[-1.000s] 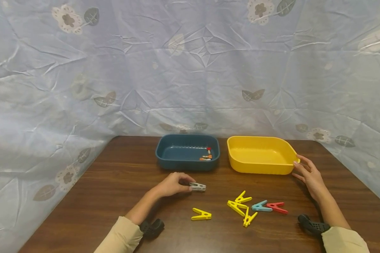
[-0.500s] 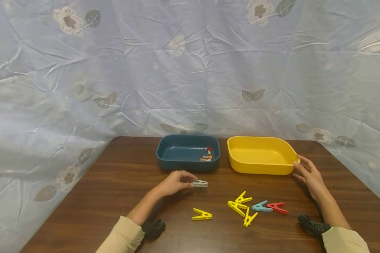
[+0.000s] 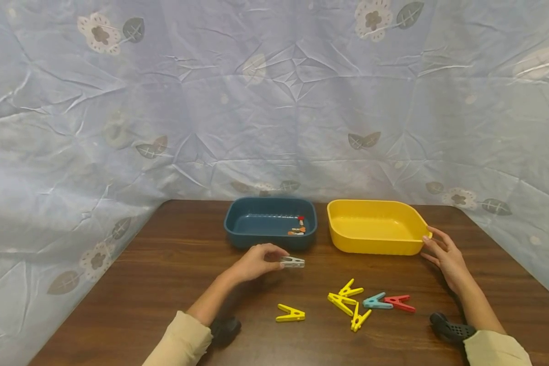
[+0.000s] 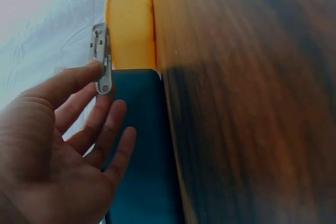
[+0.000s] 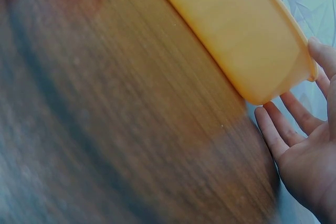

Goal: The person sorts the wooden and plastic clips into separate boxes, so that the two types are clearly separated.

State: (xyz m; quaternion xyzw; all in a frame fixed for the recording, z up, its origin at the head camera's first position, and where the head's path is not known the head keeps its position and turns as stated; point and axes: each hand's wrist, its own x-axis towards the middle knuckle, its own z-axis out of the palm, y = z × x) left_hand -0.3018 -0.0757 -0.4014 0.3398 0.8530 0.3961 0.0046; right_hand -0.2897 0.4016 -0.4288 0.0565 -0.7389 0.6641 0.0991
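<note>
Between thumb and fingertips, my left hand pinches a grey clothespin, its open legs pointing right. The clothespin is above the table, just in front of the dark blue bin; the left wrist view shows the other fingers of that hand spread loosely. At the right corner of the yellow bin, my right hand holds the rim, thumb on the rim and fingers at the outer side. On the table lie a blue clothespin, a red clothespin and several yellow ones, including a separate yellow clothespin.
Small orange, white and red pieces lie in the right part of the blue bin. Both bins stand side by side towards the far edge of the brown wooden table. Behind hangs a pale flowered cloth.
My left hand has moved slightly right and away from me, towards the blue bin, with the grey clothespin in its pinch. The right hand stays on the yellow bin's corner.
</note>
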